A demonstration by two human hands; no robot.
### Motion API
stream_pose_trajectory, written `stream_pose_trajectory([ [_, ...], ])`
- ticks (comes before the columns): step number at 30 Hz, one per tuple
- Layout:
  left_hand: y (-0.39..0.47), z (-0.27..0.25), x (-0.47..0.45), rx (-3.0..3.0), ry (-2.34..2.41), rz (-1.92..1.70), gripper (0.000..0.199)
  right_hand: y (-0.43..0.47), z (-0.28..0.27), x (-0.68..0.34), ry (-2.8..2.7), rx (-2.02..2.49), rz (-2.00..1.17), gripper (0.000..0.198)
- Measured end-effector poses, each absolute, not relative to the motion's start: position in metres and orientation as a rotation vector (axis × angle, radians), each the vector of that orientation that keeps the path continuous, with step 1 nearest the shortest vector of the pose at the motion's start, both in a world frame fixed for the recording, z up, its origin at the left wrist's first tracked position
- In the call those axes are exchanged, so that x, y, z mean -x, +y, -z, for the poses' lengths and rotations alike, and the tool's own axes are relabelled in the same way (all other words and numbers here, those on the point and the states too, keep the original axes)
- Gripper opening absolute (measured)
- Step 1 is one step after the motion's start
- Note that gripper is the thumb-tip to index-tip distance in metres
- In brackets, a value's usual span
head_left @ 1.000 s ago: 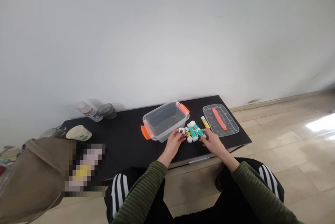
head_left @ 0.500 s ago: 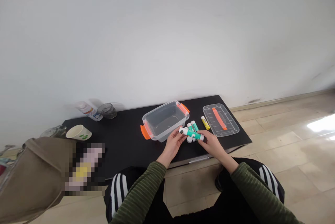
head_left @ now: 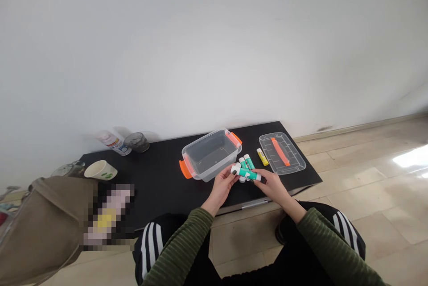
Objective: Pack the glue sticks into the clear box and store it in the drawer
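Between my two hands is a green-and-white glue stick (head_left: 246, 173), held by its ends. My left hand (head_left: 222, 187) pinches the white cap end, and my right hand (head_left: 272, 185) grips the other end. Just behind it, more green-and-white glue sticks (head_left: 248, 161) lie on the black table, partly hidden by the held one. A yellow glue stick (head_left: 262, 157) lies to their right. Left of the glue sticks stands a clear plastic box (head_left: 214, 171) with orange latches and no lid on it. Its clear lid (head_left: 296, 156), with an orange handle, lies at the right.
On the left of the black table (head_left: 160, 179) are a paper cup (head_left: 100, 170), a dark glass (head_left: 137, 142) and a spray can (head_left: 115, 142). A brown bag (head_left: 50, 223) and a pixelated patch are at the near left. The wall runs behind the table.
The held glue stick has shifted slightly right and down, with my left hand moving along with it. Both hands keep their hold. The box, lid and other glue sticks stay put.
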State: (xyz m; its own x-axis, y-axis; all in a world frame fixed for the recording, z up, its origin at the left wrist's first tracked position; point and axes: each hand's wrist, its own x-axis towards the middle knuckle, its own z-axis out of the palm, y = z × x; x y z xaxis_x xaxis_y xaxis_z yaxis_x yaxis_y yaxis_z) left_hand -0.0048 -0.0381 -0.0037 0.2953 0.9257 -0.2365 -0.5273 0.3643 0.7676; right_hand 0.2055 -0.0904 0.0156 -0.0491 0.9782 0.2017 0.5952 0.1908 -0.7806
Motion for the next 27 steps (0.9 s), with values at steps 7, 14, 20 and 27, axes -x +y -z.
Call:
stream_pose_trajectory([
  [7, -0.040, -0.001, 0.005, -0.812, 0.794, -1.000, 0.049, -0.092, -0.003, -0.207, -1.499, 1.566, -1.100, 0.040],
  [14, -0.035, 0.004, 0.003, -1.035, 0.818, -0.993, 0.054, -0.087, -0.006, -0.211, -1.629, 1.565, -1.126, 0.031],
  [20, -0.037, 0.015, 0.003, -1.459, 1.119, -0.999, 0.047, -0.075, -0.008, -0.220, -1.539, 1.743, -0.894, 0.029],
  [27, -0.047, 0.024, 0.001, -2.051, 1.148, -0.720, 0.041, -0.060, 0.006, -0.225, -1.296, 1.999, -0.823, 0.024],
])
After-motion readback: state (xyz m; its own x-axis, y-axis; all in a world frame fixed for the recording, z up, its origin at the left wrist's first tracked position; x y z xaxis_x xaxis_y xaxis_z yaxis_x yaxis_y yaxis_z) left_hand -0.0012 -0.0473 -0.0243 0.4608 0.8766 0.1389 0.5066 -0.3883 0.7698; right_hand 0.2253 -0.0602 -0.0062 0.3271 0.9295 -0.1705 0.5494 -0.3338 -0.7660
